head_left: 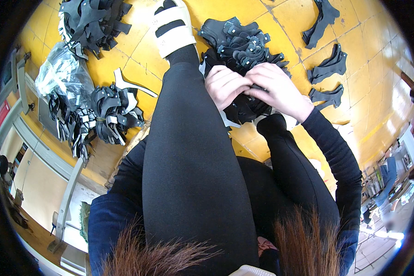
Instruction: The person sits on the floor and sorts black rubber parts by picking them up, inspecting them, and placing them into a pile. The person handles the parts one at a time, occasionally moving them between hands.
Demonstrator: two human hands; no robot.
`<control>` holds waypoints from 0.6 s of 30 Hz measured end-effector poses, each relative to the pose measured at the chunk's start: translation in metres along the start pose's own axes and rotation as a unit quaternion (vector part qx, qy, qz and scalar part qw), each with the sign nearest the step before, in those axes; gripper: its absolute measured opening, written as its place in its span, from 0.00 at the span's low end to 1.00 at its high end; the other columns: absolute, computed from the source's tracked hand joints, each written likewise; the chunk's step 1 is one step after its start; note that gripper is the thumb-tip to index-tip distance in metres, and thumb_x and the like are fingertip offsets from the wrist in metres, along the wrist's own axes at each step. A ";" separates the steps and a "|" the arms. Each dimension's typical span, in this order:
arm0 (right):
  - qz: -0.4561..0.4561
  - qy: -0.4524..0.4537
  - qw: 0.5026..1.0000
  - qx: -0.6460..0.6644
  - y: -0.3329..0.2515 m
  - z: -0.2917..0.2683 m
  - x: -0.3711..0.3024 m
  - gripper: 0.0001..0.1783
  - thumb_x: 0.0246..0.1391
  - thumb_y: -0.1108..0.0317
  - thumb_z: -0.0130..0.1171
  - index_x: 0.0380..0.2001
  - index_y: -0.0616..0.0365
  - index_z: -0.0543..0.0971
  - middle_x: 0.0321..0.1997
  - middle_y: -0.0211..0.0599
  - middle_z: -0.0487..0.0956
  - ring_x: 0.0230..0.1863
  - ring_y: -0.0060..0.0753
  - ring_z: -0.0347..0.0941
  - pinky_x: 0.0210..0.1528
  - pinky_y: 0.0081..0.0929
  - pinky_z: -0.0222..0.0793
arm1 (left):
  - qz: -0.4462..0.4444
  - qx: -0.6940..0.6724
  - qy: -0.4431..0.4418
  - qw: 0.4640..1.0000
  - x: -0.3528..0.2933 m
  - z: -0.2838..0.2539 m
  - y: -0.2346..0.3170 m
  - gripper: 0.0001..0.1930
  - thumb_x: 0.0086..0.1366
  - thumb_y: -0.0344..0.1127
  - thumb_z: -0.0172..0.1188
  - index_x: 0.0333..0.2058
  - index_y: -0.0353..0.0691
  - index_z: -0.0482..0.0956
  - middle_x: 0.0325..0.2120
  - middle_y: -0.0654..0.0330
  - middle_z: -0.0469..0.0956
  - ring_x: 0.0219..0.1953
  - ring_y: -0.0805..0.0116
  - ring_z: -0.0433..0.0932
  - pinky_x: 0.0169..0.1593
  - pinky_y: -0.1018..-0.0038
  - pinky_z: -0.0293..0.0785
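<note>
Between my knees, my left hand (226, 86) and my right hand (275, 86) meet with bent, closed fingers. My left fingertips pinch something hidden behind the knuckles. Dark material shows between my right thumb and fingers and looks like a black cut piece. Just under and beyond both hands lies a heap of black cut pieces (244, 43), flat, curved and stacked in bundles, with small pale marks on some. More of the black material (244, 112) shows below my hands, partly hidden by my leg and fingers.
On the yellow tiled floor (280, 23), small black stacks (329, 64) lie at the right. Bundled black and white pieces (112, 112), a clear plastic bag (64, 73) and another dark pile (92, 20) are at the left. A single white piece (124, 83) lies near my sandal (174, 27). A grey metal frame (37, 138) stands left.
</note>
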State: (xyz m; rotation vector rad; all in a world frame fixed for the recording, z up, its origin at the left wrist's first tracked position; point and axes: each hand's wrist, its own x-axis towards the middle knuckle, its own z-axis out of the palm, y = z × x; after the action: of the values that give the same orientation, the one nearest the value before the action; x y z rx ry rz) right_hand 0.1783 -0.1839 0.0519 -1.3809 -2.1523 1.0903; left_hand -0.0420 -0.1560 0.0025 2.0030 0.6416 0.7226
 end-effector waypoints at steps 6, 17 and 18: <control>0.159 0.094 0.960 0.212 -0.004 -0.045 -0.014 0.11 0.52 0.74 0.65 0.39 0.65 0.80 0.43 0.41 0.82 0.47 0.34 0.77 0.52 0.27 0.70 | 0.004 -0.023 0.127 0.992 -0.002 0.006 0.010 0.19 0.58 0.22 0.66 0.48 0.39 0.72 0.46 0.52 0.74 0.50 0.54 0.75 0.53 0.62 0.73; 0.393 0.072 0.844 0.359 -0.004 -0.055 -0.109 0.16 0.49 0.80 0.57 0.43 0.62 0.73 0.37 0.28 0.77 0.36 0.19 0.76 0.42 0.19 0.71 | -0.158 -0.010 -0.173 0.972 -0.065 0.037 0.008 0.18 0.59 0.36 0.66 0.48 0.41 0.77 0.41 0.59 0.75 0.48 0.57 0.74 0.53 0.64 0.71; 0.388 0.025 0.848 0.360 -0.002 -0.050 -0.112 0.16 0.49 0.79 0.57 0.44 0.61 0.73 0.36 0.28 0.77 0.36 0.19 0.75 0.42 0.19 0.71 | -0.162 -0.010 -0.184 0.970 -0.062 0.036 0.009 0.18 0.59 0.36 0.67 0.48 0.42 0.77 0.39 0.59 0.75 0.46 0.57 0.74 0.52 0.64 0.71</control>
State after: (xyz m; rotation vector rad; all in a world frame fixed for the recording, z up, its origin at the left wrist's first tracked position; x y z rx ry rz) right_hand 0.2610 -0.2628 0.0970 -1.8324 -0.8744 1.8445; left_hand -0.0590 -0.2225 -0.0205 1.8851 0.7081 0.1548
